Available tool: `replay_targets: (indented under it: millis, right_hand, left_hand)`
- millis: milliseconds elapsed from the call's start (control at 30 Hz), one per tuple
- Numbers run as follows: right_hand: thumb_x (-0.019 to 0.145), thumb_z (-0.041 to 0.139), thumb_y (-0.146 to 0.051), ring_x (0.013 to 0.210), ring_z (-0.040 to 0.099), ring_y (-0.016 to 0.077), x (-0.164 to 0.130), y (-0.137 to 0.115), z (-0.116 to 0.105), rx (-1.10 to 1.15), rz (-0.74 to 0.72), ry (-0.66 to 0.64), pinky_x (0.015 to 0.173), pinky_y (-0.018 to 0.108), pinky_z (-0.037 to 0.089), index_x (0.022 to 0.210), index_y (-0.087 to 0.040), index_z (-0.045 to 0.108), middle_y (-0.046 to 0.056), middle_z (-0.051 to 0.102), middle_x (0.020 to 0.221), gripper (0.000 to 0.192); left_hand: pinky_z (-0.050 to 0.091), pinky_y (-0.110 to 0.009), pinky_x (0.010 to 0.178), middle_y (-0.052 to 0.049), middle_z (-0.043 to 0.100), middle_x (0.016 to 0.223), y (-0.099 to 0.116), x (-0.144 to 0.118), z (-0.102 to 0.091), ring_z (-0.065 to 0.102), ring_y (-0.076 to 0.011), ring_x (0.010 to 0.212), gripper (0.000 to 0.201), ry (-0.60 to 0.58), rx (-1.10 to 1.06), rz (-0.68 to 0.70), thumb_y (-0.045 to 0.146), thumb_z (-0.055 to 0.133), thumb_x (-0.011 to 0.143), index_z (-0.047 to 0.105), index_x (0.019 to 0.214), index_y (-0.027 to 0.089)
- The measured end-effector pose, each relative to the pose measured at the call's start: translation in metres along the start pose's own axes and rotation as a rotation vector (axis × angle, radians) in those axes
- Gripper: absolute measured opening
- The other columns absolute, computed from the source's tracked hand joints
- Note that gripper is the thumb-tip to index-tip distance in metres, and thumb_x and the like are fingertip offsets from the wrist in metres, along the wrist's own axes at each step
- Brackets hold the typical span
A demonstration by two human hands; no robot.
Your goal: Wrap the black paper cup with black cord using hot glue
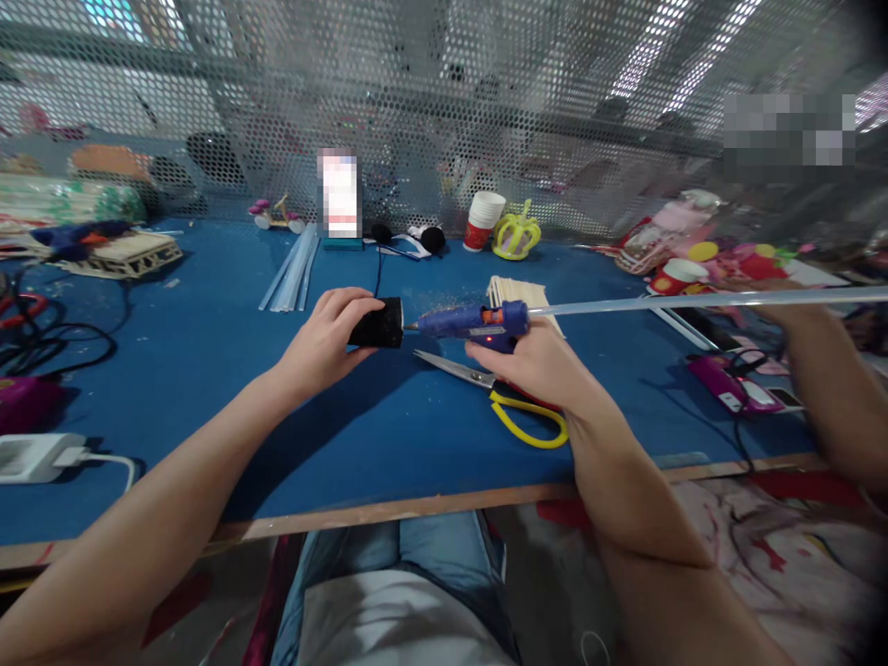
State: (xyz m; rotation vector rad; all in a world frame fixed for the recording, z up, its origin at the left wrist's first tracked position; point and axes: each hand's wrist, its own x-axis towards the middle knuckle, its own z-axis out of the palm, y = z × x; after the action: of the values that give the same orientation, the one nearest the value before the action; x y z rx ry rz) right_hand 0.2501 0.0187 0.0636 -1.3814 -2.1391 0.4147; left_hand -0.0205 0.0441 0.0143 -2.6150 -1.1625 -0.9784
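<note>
My left hand (329,338) is closed around a short black cylinder (389,322) lying on its side, its end facing right. In my right hand (551,356) is a blue hot glue gun (450,322) with a small red light lit. The gun's nozzle points left and meets or nearly meets the cylinder's end; I cannot tell if they touch. A long translucent glue stick (694,301) runs out of the gun's back to the right. Below the gun lie scissors (531,430) with yellow handles, partly hidden by my right hand.
Glue sticks (289,273), a phone (339,199) on a stand, stacked paper cups (484,222) and a yellow crown-shaped piece (516,236) stand along the back. Wooden sticks (513,291) lie behind the gun. A power strip (34,459) is at left. Another person's arm (832,379) reaches in at right.
</note>
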Motion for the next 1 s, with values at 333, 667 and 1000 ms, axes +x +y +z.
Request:
replay_targets:
  millis: [333,667,1000]
  right_hand:
    - [0.075,0.054,-0.055,0.056,0.056,0.0161,0.022,0.031,-0.015,-0.005,0.179,0.186,0.052,0.028,0.041,0.063,-0.016,0.058,0.004,0.062,0.059,0.041]
    - [0.076,0.045,-0.062,0.078,0.062,0.0295,0.052,0.090,-0.017,-0.448,0.524,0.198,0.063,0.035,0.043,0.076,-0.015,0.061,0.015,0.066,0.080,0.050]
    - [0.078,0.057,-0.039,0.096,0.054,0.0280,0.044,0.068,-0.003,-0.469,0.288,0.484,0.079,0.039,0.042,0.087,-0.014,0.062,0.016,0.061,0.097,0.028]
  left_hand:
    - [0.040,-0.046,0.097,-0.014,0.048,0.120,0.004,0.001,-0.001,0.045,-0.0280,0.115,0.047,-0.010,-0.026,-0.049,0.019,0.062,0.075,0.044,0.119,0.019]
    - [0.041,-0.045,0.097,-0.013,0.048,0.121,0.005,0.000,0.000,0.045,-0.0274,0.116,0.047,0.002,-0.004,-0.038,0.020,0.063,0.076,0.042,0.118,0.019]
    - [0.042,-0.047,0.096,-0.013,0.048,0.120,0.008,0.001,-0.001,0.045,-0.0280,0.116,0.048,0.011,-0.031,-0.060,0.021,0.063,0.076,0.042,0.119,0.021]
